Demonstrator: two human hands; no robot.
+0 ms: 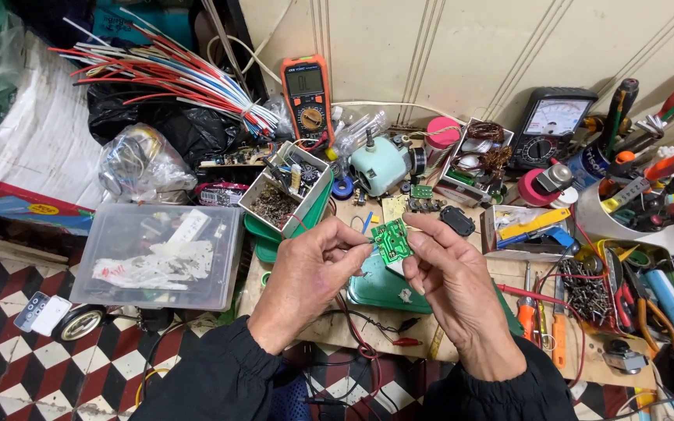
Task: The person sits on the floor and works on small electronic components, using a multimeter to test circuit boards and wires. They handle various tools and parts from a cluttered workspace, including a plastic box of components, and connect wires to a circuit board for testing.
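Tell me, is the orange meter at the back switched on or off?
Off, it seems: the orange multimeter leans against the wall with a blank grey screen. Both hands, left hand and right hand, hold a small green circuit board.

Bare hands (384,273) emerge from dark, slightly crinkled jacket sleeves (220,374).

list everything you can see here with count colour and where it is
circuit board: 1, green, held between both hands, centre
digital meter: 1, orange and black, against the wall
analog meter: 1, black, right of centre by the wall
wire bundle: 1, red, white and blue, top left
plastic box: 1, clear, lidded, left
motor: 1, pale green, behind the board
tray: 1, green, under the hands
parts box: 1, grey, left of the motor
screwdrivers: several, orange handles, right
left hand: 1, pinching the board's left edge
right hand: 1, gripping the board's right side
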